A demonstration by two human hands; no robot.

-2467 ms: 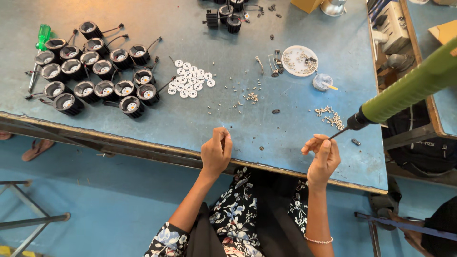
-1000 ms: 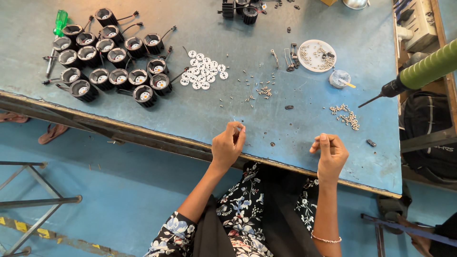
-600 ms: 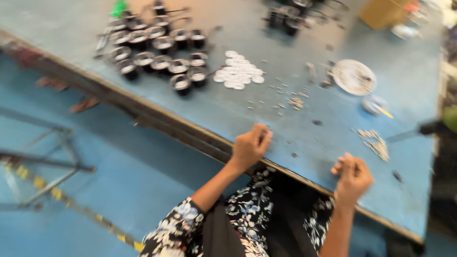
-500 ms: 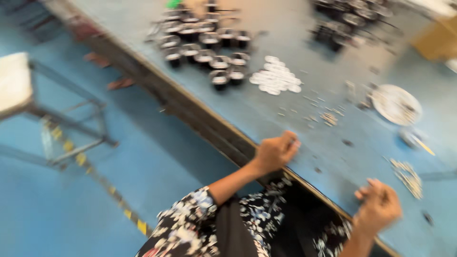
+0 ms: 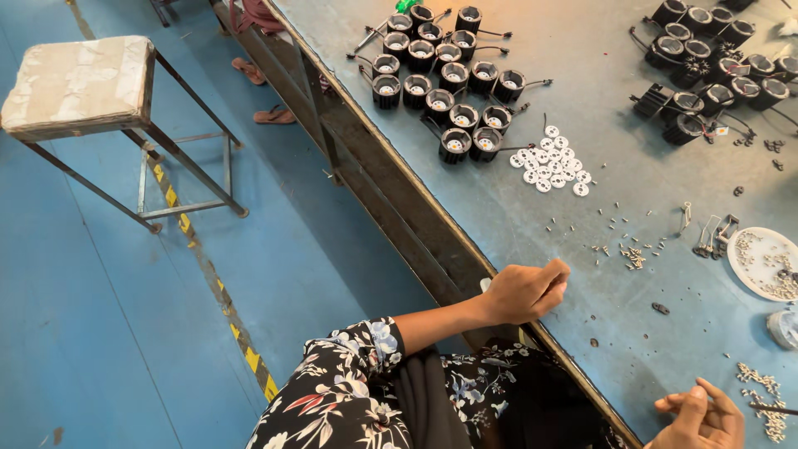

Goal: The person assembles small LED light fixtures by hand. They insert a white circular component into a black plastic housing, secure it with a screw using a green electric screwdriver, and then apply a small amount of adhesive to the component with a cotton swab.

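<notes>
Left hand (image 5: 525,291) curled into a loose fist, resting on table edge (image 5: 432,224), pinching something too small to tell. Right hand (image 5: 702,416) at 5 o'clock, fingers half curled, near thin tool tip (image 5: 773,407); contents of grip unclear. Loose screws (image 5: 632,254) scattered at 2 o'clock of left hand, white discs (image 5: 553,160) further up at 1 o'clock, black housings (image 5: 449,75) at 12. Risk: tiny part dropped off edge onto blue floor (image 5: 125,316), since left hand sits right at rim

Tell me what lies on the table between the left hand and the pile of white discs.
In the head view, only scattered small screws lie between the left hand and the white discs.
</notes>
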